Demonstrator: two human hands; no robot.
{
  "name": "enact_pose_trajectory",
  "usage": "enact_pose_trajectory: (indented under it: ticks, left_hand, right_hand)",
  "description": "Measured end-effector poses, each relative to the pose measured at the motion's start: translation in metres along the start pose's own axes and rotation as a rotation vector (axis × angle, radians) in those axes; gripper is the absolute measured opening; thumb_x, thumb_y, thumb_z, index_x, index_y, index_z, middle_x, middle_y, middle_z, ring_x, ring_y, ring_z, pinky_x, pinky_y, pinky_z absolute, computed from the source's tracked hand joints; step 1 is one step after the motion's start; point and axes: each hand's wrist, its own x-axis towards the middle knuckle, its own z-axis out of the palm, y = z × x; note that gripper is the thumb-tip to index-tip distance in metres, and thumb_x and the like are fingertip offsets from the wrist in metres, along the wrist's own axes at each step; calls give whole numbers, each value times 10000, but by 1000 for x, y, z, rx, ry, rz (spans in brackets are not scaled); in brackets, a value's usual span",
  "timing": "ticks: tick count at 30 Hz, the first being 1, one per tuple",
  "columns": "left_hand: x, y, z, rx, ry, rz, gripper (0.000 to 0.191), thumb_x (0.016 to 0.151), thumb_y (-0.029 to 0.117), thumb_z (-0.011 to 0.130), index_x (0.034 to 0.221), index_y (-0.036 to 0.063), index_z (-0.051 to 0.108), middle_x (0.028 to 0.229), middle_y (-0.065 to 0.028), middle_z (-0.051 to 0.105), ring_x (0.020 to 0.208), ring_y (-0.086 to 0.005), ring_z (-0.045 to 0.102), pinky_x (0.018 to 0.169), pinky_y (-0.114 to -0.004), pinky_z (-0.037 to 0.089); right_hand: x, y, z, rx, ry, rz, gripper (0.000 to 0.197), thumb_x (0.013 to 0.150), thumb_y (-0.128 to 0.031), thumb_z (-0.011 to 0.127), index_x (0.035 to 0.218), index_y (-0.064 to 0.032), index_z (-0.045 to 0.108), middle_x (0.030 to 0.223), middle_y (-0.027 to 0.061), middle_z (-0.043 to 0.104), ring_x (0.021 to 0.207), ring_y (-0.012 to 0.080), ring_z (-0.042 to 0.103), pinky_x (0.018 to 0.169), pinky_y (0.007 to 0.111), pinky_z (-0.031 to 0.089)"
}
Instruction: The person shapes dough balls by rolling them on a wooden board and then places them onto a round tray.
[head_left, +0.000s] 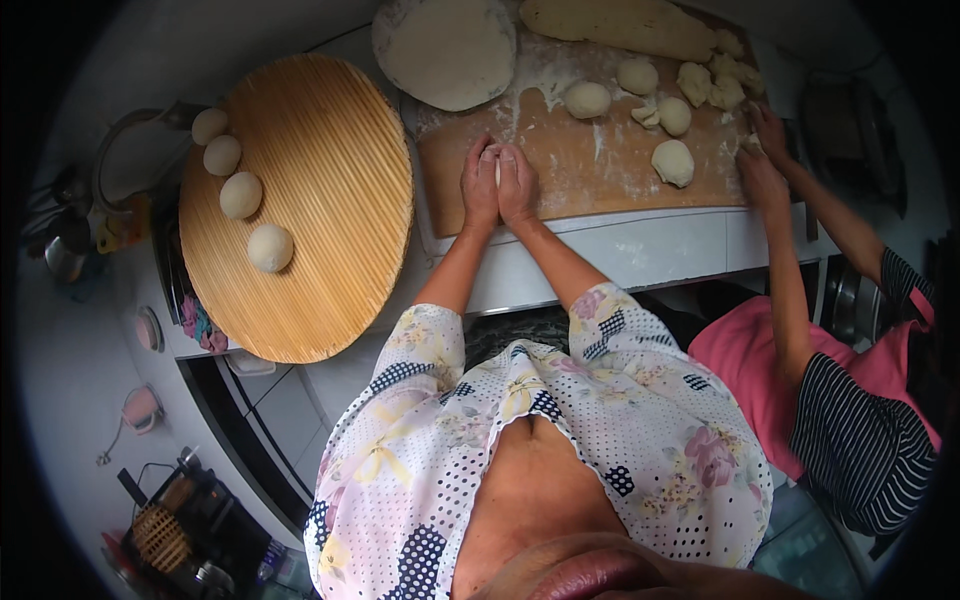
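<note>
My left hand (478, 186) and my right hand (519, 186) are pressed together over the near left part of a floured wooden board (570, 176). Between the palms a thin strip of a pale dough piece (498, 172) shows; the fingers hide the rest. Left of my hands lies a round tray of pale plant stalks (322, 195), with several smooth dough balls in a row along its left side, the nearest dough ball (271, 248) being closest to me. On the board, to the right of my hands, rests a rougher dough lump (673, 163).
A bowl with flour (450, 49) stands behind the board's left end. A long dough mass (622, 26) and several torn pieces (725, 90) lie at the back. At right, a co-worker's hands (763, 172) handle dough by the board's edge. A dark pot (851, 139) sits beyond.
</note>
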Motion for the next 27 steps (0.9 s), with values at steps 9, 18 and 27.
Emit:
enact_pose_trajectory:
  ticks: [9, 18, 27]
  left_hand:
    - [3, -7, -4, -416, 102, -95, 444, 884, 268, 391, 1209, -34, 360, 1183, -160, 441, 1095, -219, 415, 920, -299, 320]
    - [8, 1, -2, -613, 156, -22, 462, 892, 303, 360, 1191, -48, 363, 1175, -171, 435, 1089, -226, 414, 932, -305, 302]
    - [1, 4, -5, -491, 53, -17, 470, 894, 300, 357, 1212, -44, 333, 1215, -186, 403, 1151, -247, 372, 948, -324, 297]
  right_hand:
    - [-16, -4, 12, -36, 118, 6, 264, 844, -248, 429, 936, -27, 538, 860, 112, 597, 833, 261, 560, 771, 312, 414]
    - [-6, 9, 9, 403, 103, 90, 265, 851, -235, 411, 929, -9, 527, 846, 102, 589, 824, 194, 548, 725, 297, 429]
    - [11, 0, -9, 221, -109, 11, 239, 844, -218, 422, 913, -30, 553, 878, 95, 587, 860, 202, 546, 773, 293, 408]
